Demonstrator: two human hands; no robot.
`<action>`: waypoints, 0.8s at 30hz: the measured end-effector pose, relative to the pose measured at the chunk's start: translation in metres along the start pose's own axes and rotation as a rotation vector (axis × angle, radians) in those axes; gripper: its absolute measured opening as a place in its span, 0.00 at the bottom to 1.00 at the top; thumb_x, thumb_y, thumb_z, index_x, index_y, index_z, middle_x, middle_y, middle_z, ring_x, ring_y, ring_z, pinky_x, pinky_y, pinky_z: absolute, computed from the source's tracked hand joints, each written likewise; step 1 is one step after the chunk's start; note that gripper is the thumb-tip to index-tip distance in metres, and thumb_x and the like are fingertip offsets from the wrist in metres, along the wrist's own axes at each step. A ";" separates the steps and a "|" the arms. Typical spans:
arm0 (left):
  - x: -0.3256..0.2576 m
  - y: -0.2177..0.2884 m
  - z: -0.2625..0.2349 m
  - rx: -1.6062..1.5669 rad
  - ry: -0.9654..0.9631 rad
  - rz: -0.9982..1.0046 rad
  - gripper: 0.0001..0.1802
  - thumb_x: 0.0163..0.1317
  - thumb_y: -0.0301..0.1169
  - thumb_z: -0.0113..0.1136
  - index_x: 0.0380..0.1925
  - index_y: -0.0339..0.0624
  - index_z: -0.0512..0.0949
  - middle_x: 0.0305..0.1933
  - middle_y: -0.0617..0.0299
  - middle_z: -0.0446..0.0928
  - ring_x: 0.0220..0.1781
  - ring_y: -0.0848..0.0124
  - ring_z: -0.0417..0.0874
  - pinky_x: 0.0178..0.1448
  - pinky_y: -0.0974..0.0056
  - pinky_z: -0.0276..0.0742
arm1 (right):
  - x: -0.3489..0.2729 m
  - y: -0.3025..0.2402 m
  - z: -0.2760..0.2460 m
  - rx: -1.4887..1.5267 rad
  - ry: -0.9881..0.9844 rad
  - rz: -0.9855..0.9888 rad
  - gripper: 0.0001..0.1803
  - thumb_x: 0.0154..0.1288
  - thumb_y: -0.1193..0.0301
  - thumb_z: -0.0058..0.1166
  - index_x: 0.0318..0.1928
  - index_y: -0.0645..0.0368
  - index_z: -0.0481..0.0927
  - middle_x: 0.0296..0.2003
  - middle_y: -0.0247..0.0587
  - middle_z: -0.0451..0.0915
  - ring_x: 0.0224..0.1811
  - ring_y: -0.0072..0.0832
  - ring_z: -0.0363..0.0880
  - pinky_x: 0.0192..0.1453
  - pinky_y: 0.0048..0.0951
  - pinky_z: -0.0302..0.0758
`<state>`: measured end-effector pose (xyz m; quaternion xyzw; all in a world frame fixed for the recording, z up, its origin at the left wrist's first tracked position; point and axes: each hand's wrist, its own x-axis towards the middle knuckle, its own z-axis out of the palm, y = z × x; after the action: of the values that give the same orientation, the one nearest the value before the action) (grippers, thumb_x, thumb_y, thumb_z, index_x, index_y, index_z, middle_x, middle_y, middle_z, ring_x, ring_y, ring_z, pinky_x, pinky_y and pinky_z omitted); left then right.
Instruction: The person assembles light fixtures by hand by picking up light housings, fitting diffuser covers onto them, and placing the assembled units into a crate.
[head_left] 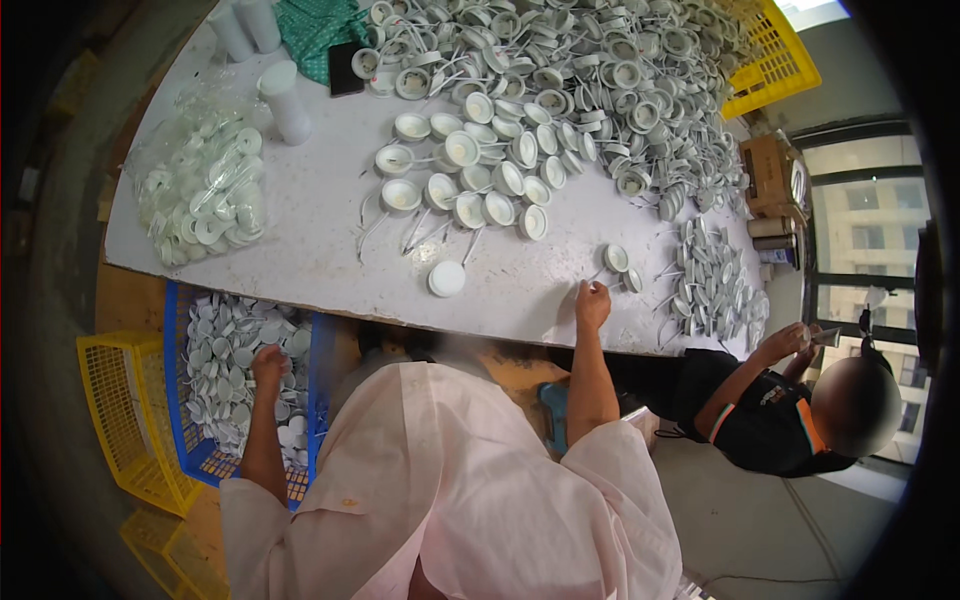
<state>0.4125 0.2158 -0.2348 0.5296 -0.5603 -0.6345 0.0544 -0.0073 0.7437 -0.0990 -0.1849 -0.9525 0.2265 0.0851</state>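
Note:
My left hand [267, 364] reaches down into a blue crate [196, 455] full of round white discs [225, 340], its fingers closed among them. My right hand [592, 301] rests at the near edge of the white table [320, 215], fingers curled on a thin wire of a small white round lamp housing [615, 258]. A second housing [632, 280] lies just right of that hand. A single white disc [447, 278] lies on the table left of it. Whether the left hand actually holds a disc is hidden.
Rows of white housings [470, 180] and a tangled heap of them [600, 70] cover the far table. A clear bag of white rings [205, 190] lies at left. Yellow crates [125, 420] stand left and far right [770, 60]. Another person in black [770, 410] sits at right.

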 end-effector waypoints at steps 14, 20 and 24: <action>-0.147 0.199 0.195 0.087 -0.637 0.229 0.16 0.61 0.27 0.56 0.48 0.33 0.73 0.46 0.55 0.78 0.47 0.70 0.80 0.46 0.69 0.78 | -0.027 -0.031 0.016 0.571 -0.360 0.147 0.13 0.58 0.65 0.56 0.30 0.64 0.75 0.22 0.39 0.77 0.20 0.21 0.73 0.25 0.23 0.71; -0.147 0.222 0.286 0.037 -0.782 0.308 0.39 0.52 0.28 0.65 0.60 0.30 0.56 0.61 0.45 0.65 0.58 0.66 0.72 0.56 0.62 0.73 | -0.123 -0.100 -0.025 0.869 -0.528 0.009 0.07 0.62 0.72 0.53 0.31 0.61 0.71 0.19 0.31 0.73 0.18 0.14 0.69 0.21 0.18 0.66; -0.143 0.235 0.306 -0.183 -0.722 0.260 0.49 0.47 0.29 0.70 0.63 0.31 0.49 0.62 0.43 0.61 0.58 0.65 0.71 0.59 0.62 0.71 | -0.165 -0.110 -0.028 0.786 -0.729 -0.133 0.05 0.61 0.74 0.55 0.32 0.60 0.73 0.20 0.29 0.72 0.20 0.13 0.65 0.24 0.18 0.65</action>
<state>0.1267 0.4247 -0.0241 0.1899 -0.5469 -0.8152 -0.0190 0.1160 0.5993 -0.0358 0.0121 -0.7734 0.6094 -0.1742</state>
